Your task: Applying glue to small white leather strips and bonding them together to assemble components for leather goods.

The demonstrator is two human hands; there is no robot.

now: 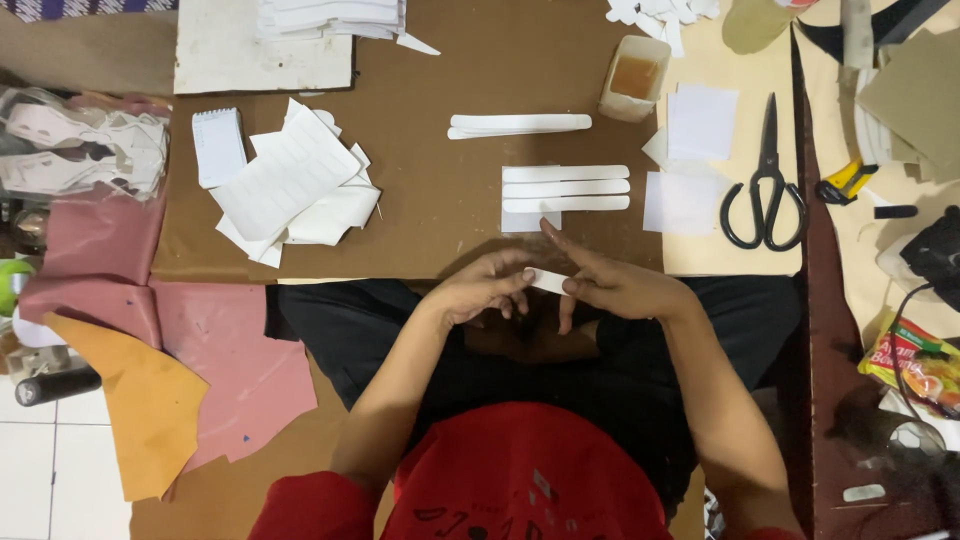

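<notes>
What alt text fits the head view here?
Both hands, left hand and right hand, pinch a small white paper strip over a brown cardboard work surface. Three long white strips and black-handled scissors lie beyond.

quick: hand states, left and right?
Left hand: closed, pinching one end of the small white strip.
Right hand: fingers on the strip's other end, index finger extended.

Brown work board (440, 190) w/ white tiled floor (50, 450).
</notes>
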